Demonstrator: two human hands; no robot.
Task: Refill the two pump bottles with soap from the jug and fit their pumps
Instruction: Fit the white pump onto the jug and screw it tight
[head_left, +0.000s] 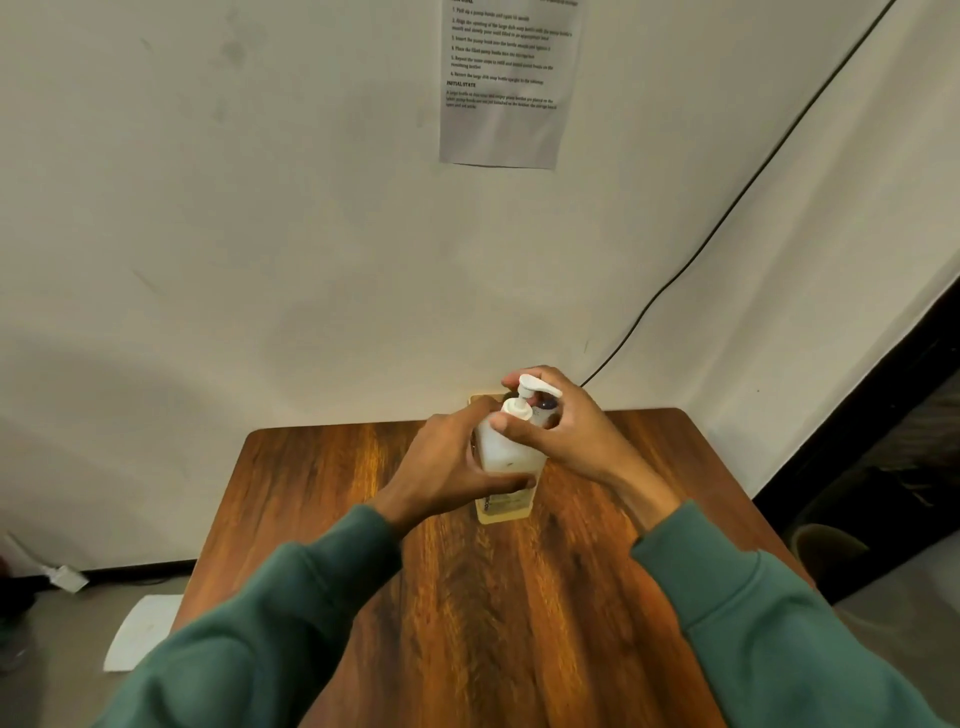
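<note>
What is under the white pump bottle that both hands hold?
A light wooden tray lies under the pump bottle on the table. The left hand and right hand cover the tray's sides, so whether the bottle touches it cannot be seen.

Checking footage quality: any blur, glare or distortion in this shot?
Head view: wide-angle bend curves the wall cable; the notice's print is too soft to read; mild blur on both hands around the bottle; soft sheen on the table, no harsh glare.
</note>
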